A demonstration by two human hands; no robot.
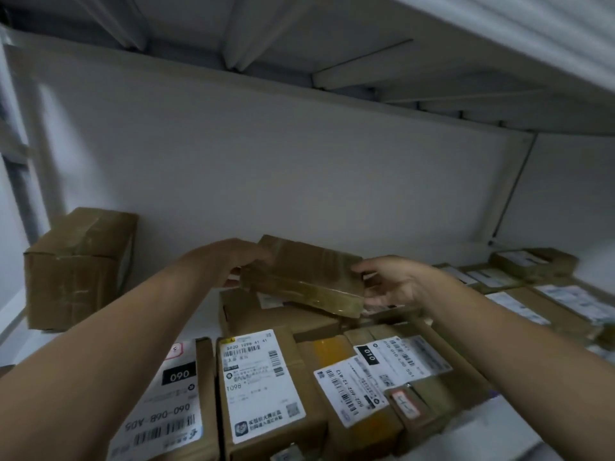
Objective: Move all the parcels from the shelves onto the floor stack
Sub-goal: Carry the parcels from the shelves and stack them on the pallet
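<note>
both hands (left (240, 261), right (396, 285)) grip a tilted parcel (306, 277)

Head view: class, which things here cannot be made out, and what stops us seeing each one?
- Fingertips of the left hand: head view, hidden behind the lifted parcel that it and the right hand hold.
- The white label beneath that parcel: head view, mostly covered by it.
- The far-right parcels: head view, labels blurred, row cut off by the right edge.
- The floor stack: outside the frame.
</note>
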